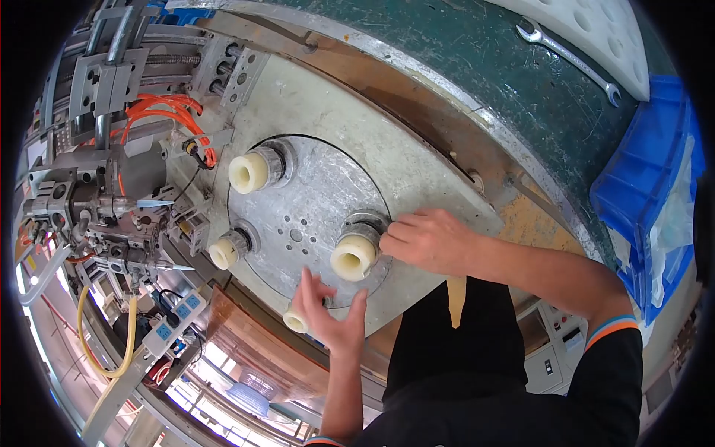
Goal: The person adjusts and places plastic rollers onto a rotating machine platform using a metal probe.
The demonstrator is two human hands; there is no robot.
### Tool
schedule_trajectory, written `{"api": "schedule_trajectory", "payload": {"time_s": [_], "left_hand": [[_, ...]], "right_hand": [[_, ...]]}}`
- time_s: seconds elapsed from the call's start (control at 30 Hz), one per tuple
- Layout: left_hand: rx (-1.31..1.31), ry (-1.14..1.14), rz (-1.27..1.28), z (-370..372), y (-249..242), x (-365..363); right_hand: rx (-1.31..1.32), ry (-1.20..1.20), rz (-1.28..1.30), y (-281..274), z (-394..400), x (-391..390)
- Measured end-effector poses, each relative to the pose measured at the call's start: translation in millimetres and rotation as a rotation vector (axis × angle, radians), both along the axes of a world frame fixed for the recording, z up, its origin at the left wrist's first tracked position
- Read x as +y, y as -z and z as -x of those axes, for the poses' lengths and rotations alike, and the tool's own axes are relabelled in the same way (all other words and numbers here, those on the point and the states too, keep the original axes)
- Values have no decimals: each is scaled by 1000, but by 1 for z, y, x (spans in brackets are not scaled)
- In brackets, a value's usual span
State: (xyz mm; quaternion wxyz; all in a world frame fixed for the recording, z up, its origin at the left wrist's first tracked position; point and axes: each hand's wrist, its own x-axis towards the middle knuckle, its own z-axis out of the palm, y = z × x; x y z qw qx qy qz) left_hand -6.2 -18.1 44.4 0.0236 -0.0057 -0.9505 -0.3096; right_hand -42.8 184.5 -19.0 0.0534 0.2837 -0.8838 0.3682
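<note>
A round metal plate carries several cream plastic cylinders on metal bases. My right hand has its fingers curled at the right side of the nearest cylinder; whether its fingertips grip anything is hidden. Below and left of that cylinder is my left hand, with thumb and fingers spread apart and nothing held. Partly behind its fingers stands a smaller cylinder. Two more cylinders stand on the far side of the plate, one at the upper left and one at the left.
A machine with nozzles and orange tubes occupies the left. A power strip lies at lower left. On the green bench are a wrench and a white holed block. A blue bin is at right.
</note>
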Motion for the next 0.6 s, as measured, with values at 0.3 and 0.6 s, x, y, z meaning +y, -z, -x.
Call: {"api": "schedule_trajectory", "payload": {"time_s": [0.3,0.6], "left_hand": [[-251,119,-98,19,33,1],[-255,146,-110,20,27,5]], "right_hand": [[-1251,143,630,1,11,-9],[-1627,285,875,-5,6,-13]]}}
